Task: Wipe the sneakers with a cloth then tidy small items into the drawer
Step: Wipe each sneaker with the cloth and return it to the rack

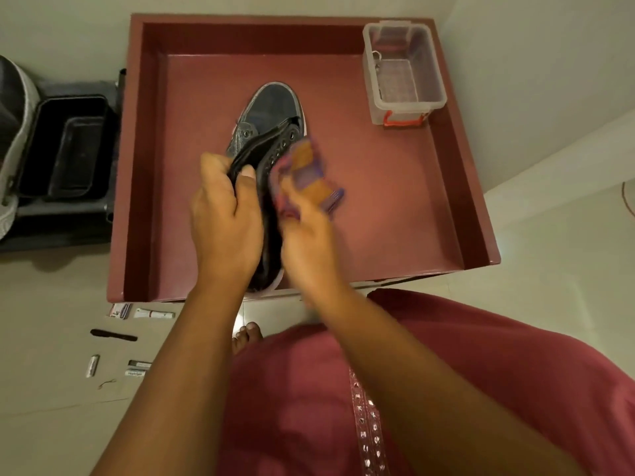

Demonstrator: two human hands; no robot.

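A dark grey sneaker (271, 111) is held over the maroon drawer (457, 187), toe pointing away from me. My left hand (223, 214) grips its tongue and left side near the opening. My right hand (305, 231), blurred, holds a checked orange and purple cloth (305, 170) against the sneaker's right side by the eyelets. The heel of the sneaker is hidden behind my hands.
A clear plastic box (403, 70) with a red latch stands in the drawer's far right corner. Several small items lie on the floor at the left: a tube (153, 314), a black pen (113, 335), small packets (137, 368). A black bin (65, 149) stands left of the drawer.
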